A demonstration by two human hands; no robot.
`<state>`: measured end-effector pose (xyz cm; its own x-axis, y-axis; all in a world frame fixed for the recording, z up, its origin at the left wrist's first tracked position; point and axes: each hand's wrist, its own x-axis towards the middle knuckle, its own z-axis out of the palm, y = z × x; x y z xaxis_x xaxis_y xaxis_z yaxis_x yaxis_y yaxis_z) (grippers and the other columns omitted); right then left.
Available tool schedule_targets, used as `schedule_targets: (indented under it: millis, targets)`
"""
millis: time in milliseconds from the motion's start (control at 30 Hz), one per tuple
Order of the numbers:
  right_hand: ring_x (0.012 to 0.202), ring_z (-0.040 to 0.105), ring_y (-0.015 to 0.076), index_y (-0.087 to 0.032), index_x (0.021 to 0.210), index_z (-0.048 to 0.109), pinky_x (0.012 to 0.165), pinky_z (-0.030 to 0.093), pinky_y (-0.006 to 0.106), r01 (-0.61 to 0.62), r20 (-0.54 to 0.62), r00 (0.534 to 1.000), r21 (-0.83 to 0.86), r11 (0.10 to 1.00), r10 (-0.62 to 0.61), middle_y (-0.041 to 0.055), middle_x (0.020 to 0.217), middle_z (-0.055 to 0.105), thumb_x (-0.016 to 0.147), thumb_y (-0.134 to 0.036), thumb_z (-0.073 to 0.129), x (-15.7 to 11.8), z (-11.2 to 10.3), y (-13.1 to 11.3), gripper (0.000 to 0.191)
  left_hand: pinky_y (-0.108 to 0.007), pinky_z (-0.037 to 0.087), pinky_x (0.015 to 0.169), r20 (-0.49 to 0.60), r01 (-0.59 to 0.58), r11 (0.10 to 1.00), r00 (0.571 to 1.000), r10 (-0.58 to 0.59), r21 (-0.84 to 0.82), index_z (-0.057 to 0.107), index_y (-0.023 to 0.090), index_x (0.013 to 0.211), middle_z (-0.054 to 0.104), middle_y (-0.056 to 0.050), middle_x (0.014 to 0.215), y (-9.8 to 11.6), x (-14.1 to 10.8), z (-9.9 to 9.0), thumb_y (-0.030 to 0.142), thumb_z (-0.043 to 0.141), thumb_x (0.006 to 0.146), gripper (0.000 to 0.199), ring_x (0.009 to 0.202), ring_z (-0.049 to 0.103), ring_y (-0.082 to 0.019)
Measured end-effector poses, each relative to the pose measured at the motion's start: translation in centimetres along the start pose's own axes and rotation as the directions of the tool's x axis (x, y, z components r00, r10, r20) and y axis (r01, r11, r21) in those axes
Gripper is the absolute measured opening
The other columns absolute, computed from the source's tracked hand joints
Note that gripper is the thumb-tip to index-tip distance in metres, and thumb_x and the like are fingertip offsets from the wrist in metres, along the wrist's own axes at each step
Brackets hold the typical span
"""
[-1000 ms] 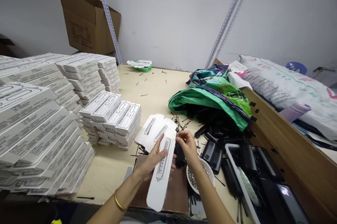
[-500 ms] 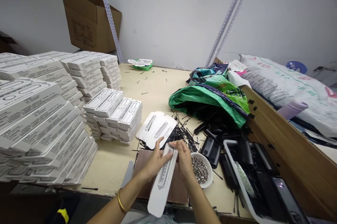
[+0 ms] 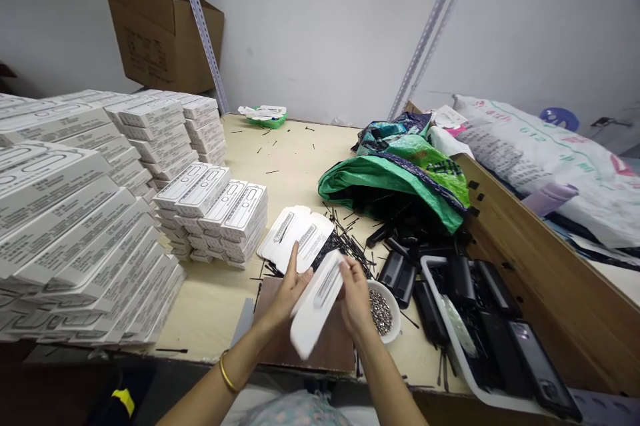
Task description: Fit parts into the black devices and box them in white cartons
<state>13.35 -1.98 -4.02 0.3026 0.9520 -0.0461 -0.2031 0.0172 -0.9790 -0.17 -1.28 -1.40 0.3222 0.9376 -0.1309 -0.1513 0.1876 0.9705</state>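
A: Starting with the head view, where is the carton?

B: The white printed carton (image 3: pixel 320 299) tilts at lower centre, blurred, above a brown board (image 3: pixel 333 353). The right hand (image 3: pixel 356 293) pinches its upper right end. The left hand (image 3: pixel 287 293) has its thumb at the left edge and its index finger stretched out; its other fingers are hidden, so I cannot tell how firmly it grips.

A: And the containers?

B: Right of the hands, a round white bowl (image 3: pixel 397 321) holds small shiny metal pieces (image 3: pixel 380 313). At lower right, a white plastic bin (image 3: pixel 450 329) with rounded corners holds smooth black oblong devices (image 3: pixel 463 279). Above that, a crinkled green sack (image 3: pixel 370 176) gapes over more black pieces. Near the top centre, a shallow green tray (image 3: pixel 270 124) carries white paper pieces (image 3: pixel 263 111).

A: What about paper and card?

B: Flat white cartons (image 3: pixel 280 236) lie just beyond the left hand, beside thin black rods (image 3: pixel 353 243). Stacked rectangular boxes (image 3: pixel 235 213) fill the left, and an open corrugated cardboard box (image 3: pixel 150 26) leans at upper left.
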Motion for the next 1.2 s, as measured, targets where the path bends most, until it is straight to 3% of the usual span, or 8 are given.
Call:
schedule_targets:
  millis: [167, 400, 600, 700, 833, 933, 1067, 1200]
  targets:
    - [0.068, 0.060, 0.0192, -0.021, 0.090, 0.057, 0.063, 0.050, 0.033, 0.076, -0.023, 0.996, -0.197, 0.977, -0.082, 0.0030, 0.076, 0.064, 0.089, -0.047, 0.042, 1.8, -0.4, 0.3, 0.030, -0.043, 0.018, 0.114, 0.134, -0.421, 0.875, 0.907, 0.400, 0.239, 0.058, 0.022, 0.122, 0.046, -0.011, 0.139, 1.8, -0.5, 0.6, 0.019, 0.074, 0.066, 0.058, 0.135, 0.030, -0.031]
    - [0.117, 0.046, 0.0338, -0.016, 0.097, 0.063, 0.098, 0.033, 0.046, 0.019, -0.012, 0.999, -0.713, 0.701, -0.040, 0.0169, 0.124, 0.054, 0.067, -0.013, 0.063, 1.3, -1.3, 1.2, 0.030, -0.042, 0.041, 0.095, -0.098, -0.103, 0.636, 0.957, 0.273, 0.765, 0.051, 0.017, 0.123, 0.060, -0.012, 0.119, 1.3, 2.0, -2.0, 0.041, 0.066, 0.072, 0.059, 0.110, 0.055, -0.029]
    - [0.079, 0.064, 0.0231, -0.018, 0.107, 0.057, 0.061, 0.050, 0.032, -0.037, 0.022, 0.998, -0.546, 0.837, 0.058, 0.0090, 0.098, 0.064, 0.086, -0.044, 0.042, 3.4, -5.7, -2.5, 0.036, -0.042, 0.043, 0.091, -0.160, 0.111, 0.352, 0.981, 0.111, 0.929, 0.036, 0.010, 0.136, 0.057, -0.018, 0.123, 0.8, 1.3, -3.5, 0.036, 0.057, 0.077, 0.067, 0.111, 0.055, -0.032]
    - [0.054, 0.059, 0.0173, -0.020, 0.093, 0.057, 0.043, 0.043, 0.026, -0.132, 0.149, 0.971, -0.320, 0.938, 0.188, 0.0025, 0.076, 0.062, 0.083, -0.054, 0.047, 3.4, -6.4, -4.4, 0.037, -0.040, 0.044, 0.090, -0.031, -0.005, 0.292, 0.992, 0.120, 0.956, 0.047, 0.013, 0.129, 0.061, -0.014, 0.113, 0.9, 1.0, -3.1, 0.030, 0.057, 0.076, 0.056, 0.104, 0.057, -0.029]
    - [0.050, 0.054, 0.0137, -0.022, 0.079, 0.055, 0.044, 0.039, 0.023, 0.063, 0.291, 0.950, -0.530, 0.846, 0.111, -0.0030, 0.063, 0.057, 0.087, -0.053, 0.043, 3.3, -4.0, -3.9, 0.034, -0.039, 0.045, 0.087, 0.194, -0.220, 0.315, 0.974, 0.113, 0.923, 0.053, 0.019, 0.124, 0.063, -0.009, 0.106, 0.5, 0.9, -2.1, 0.020, 0.061, 0.067, 0.058, 0.097, 0.059, -0.027]
    - [0.062, 0.060, 0.0152, -0.022, 0.090, 0.057, 0.055, 0.044, 0.026, 0.151, 0.263, 0.961, -0.754, 0.639, 0.084, 0.0011, 0.078, 0.064, 0.095, -0.046, 0.027, 4.7, -2.4, -1.9, 0.039, -0.038, 0.046, 0.090, 0.097, -0.156, 0.461, 0.984, 0.147, 0.874, 0.051, 0.018, 0.125, 0.062, -0.010, 0.114, 0.0, 0.8, -2.5, 0.021, 0.061, 0.069, 0.057, 0.103, 0.058, -0.026]
    - [0.092, 0.059, 0.0233, -0.018, 0.075, 0.059, 0.075, 0.041, 0.030, 0.159, 0.224, 0.969, -0.889, 0.429, 0.105, 0.0089, 0.088, 0.065, 0.079, -0.022, 0.060, 6.6, -1.6, 0.9, 0.006, -0.036, 0.043, 0.097, -0.084, -0.061, 0.662, 0.979, 0.184, 0.747, 0.045, 0.017, 0.131, 0.059, -0.010, 0.125, -0.6, 0.9, -3.7, 0.032, 0.062, 0.074, 0.061, 0.113, 0.056, -0.023]
    - [0.096, 0.057, 0.0227, -0.018, 0.069, 0.059, 0.077, 0.037, 0.029, 0.192, 0.243, 0.962, -0.924, 0.330, 0.121, 0.0086, 0.090, 0.066, 0.073, -0.008, 0.060, 7.2, -2.0, 1.3, 0.010, -0.036, 0.041, 0.100, -0.111, -0.068, 0.672, 0.969, 0.220, 0.738, 0.039, 0.019, 0.136, 0.056, -0.009, 0.130, -1.0, 0.9, -3.3, 0.030, 0.063, 0.074, 0.067, 0.118, 0.053, -0.022]
